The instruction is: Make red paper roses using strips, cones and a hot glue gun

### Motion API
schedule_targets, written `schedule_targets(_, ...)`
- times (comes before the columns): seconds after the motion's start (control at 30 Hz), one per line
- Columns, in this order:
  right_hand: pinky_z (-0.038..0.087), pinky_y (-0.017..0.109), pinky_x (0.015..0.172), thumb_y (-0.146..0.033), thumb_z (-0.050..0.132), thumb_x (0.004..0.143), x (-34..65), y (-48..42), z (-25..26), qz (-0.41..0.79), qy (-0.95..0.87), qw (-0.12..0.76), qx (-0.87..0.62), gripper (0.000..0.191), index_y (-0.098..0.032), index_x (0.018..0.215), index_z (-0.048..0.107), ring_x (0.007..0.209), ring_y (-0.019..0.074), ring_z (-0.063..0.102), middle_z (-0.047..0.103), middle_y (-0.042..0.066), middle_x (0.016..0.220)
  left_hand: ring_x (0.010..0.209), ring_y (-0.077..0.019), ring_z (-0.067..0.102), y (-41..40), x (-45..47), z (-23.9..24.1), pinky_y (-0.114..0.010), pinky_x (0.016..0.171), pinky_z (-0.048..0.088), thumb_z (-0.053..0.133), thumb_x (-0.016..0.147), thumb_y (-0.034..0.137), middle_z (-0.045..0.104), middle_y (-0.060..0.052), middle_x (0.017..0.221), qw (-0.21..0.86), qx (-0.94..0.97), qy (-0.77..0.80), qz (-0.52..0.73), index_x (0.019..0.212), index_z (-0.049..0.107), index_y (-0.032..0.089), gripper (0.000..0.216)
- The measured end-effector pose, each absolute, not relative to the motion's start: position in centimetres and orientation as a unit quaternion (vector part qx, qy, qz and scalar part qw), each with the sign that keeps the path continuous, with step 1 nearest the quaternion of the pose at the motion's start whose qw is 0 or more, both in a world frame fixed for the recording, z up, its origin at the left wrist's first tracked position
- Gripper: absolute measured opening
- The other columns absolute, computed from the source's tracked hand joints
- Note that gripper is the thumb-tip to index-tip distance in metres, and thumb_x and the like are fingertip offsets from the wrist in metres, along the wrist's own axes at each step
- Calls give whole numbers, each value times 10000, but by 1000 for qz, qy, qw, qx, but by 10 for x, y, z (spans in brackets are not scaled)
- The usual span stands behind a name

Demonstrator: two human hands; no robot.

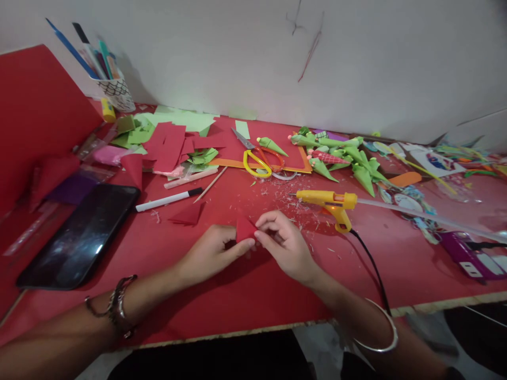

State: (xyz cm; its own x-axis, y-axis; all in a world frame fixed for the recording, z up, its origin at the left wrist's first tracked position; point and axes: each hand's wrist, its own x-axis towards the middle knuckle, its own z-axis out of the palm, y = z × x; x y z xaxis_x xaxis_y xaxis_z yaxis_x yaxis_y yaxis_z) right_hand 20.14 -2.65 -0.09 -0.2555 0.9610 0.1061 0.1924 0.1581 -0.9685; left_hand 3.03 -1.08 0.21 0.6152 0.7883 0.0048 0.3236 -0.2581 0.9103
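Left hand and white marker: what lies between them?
In the head view, a folded red paper piece lies between the left hand and the marker.

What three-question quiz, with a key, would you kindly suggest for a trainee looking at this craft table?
1. True or false: the left hand holds folded red paper, and the right hand has its fingertips at the paper's edge.

2. Which of these is nearest the right hand?
A) the black phone
B) the yellow glue gun
C) the pen cup

3. Fill in: the white marker lying on the table has a ____ end.

Key: 1. True; 2. B; 3. black.
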Motion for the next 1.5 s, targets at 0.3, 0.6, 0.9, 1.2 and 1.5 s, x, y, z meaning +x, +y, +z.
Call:
schedule_targets(0.3, 391, 193, 480, -289, 452, 834, 200, -27, -2, 478, -646, 358, -475, 127, -190, 913, 450, 531, 86, 518, 518, -44, 592, 554, -80, 576, -9, 31, 2, -163, 583, 412, 394, 870, 294, 625, 3, 565, 487, 760, 368, 223, 611, 597, 138, 365)
schedule_targets(0.6, 314, 192, 502, -264, 386, 869, 201, -28, 3, 377, -739, 308, -465, 194, -182, 728, 491, 508, 69, 418, 445, -47, 572, 512, -83, 479, -7, 29, 3, -177, 491, 354, 491, 803, 370, 542, 39, 563, 399, 770, 430, 251, 728, 553, 149, 242)
schedule_targets(0.9, 310, 190, 525, -238, 416, 858, 199, -28, 3, 347, -764, 292, -460, 213, -176, 670, 493, 538, 73, 419, 460, -40, 588, 576, -78, 519, -3, 26, 6, -167, 542, 365, 475, 829, 295, 585, 33, 650, 368, 790, 422, 250, 749, 538, 168, 163)
schedule_targets(1.2, 336, 186, 481, -317, 512, 781, 201, -26, 5, 436, -629, 407, -499, 141, -199, 721, 463, 510, 76, 422, 460, -47, 591, 396, -50, 423, -4, 26, 12, -153, 443, 317, 342, 881, 270, 463, 59, 467, 436, 824, 336, 136, 624, 453, 162, 300)
schedule_targets(1.5, 307, 209, 464, -419, 308, 869, 201, -27, -3, 476, -653, 324, -492, 404, -182, 549, 379, 475, 77, 372, 364, -39, 510, 334, -30, 412, -8, 26, 10, -136, 400, 348, 272, 903, 331, 485, 63, 476, 537, 751, 342, 175, 612, 401, 168, 358)
